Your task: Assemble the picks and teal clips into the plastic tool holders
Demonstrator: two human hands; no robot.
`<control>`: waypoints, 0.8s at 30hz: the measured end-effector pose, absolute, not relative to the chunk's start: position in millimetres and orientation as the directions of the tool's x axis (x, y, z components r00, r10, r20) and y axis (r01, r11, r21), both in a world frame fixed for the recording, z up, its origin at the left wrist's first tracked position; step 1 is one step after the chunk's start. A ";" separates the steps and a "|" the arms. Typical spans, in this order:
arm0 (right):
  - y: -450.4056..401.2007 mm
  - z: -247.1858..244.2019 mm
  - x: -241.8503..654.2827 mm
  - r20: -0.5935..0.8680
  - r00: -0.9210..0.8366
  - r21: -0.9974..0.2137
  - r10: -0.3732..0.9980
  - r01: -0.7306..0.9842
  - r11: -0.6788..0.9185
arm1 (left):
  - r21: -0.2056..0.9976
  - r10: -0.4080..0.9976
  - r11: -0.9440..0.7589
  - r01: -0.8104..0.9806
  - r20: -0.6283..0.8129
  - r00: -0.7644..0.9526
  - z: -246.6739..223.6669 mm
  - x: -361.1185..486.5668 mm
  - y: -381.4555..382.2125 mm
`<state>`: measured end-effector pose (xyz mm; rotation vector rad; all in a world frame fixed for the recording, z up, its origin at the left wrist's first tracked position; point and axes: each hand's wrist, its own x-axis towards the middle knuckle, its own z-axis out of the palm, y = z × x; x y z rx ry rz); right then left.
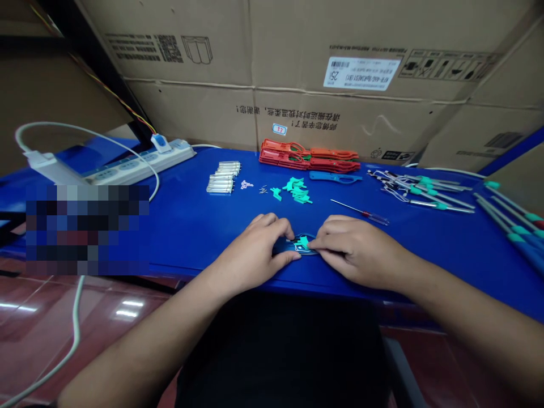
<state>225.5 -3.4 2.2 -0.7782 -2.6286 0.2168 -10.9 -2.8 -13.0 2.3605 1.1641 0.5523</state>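
While the left hand (261, 246) grips one end of the blue casing (279, 246) near the front of the counter (178, 232), the right hand (355, 249), fingers drawn narrow, touches the green piece (302, 243); whether it pinches is unclear. Fitting seems underway, likely calling for steady alignment. The blue casing, open, cups that piece.
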 end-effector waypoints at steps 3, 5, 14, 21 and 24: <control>-5.4 -2.0 226.5 0.335 -0.778 -0.187 0.532 0.499 0.846 | 0.553 0.810 -0.542 0.633 0.144 0.568 -11.4 -10.2 -2.4; -7.4 -5.8 227.5 0.348 -0.786 -0.127 0.510 0.500 0.857 | 0.552 0.810 -0.541 0.634 0.138 0.571 -10.9 -9.8 -2.1; -16.2 -13.7 227.2 0.396 -0.800 0.003 0.450 0.492 0.871 | 0.544 0.806 -0.552 0.632 0.153 0.573 -14.0 -10.5 -2.3; -14.3 -15.1 227.4 0.398 -0.804 -0.006 0.441 0.478 0.878 | 0.552 0.807 -0.548 0.628 0.151 0.571 -13.5 -11.1 -2.7; -8.4 -14.5 228.9 0.400 -0.799 -0.103 0.450 0.448 0.888 | 0.551 0.804 -0.552 0.625 0.152 0.576 -12.8 -10.8 -1.7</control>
